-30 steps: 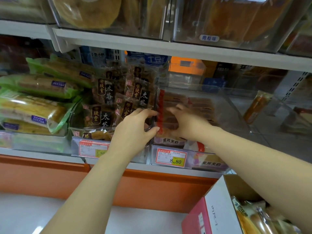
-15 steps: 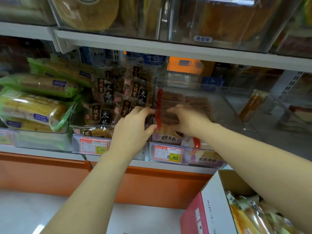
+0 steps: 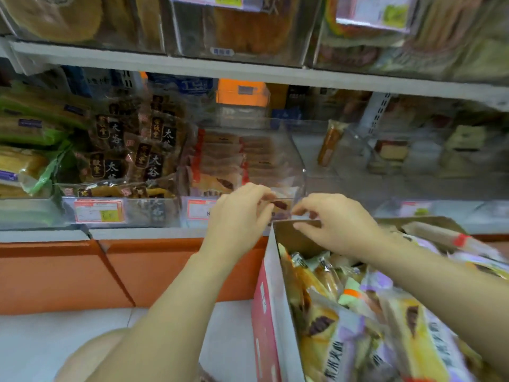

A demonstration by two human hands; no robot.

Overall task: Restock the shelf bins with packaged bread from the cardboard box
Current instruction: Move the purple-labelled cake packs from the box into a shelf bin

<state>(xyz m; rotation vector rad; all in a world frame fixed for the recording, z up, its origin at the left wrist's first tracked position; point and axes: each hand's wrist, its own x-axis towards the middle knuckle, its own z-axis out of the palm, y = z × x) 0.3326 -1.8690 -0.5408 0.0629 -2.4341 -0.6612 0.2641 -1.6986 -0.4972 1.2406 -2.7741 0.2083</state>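
Soft, even light casts only weak shadows, faint glare sits on the clear bins (image 3: 302,172), motion blur smears the whole view, and wide-angle distortion bows the shelf edge (image 3: 248,73).

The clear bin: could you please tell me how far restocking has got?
Done: the clear bin holds rows of packs. In hand: left hand and right hand hover at its front, grip unclear. Left: the cardboard box holds many bread packs.

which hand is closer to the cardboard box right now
Right. The right hand is over the cardboard box at its far rim; the left hand is just outside its left wall.
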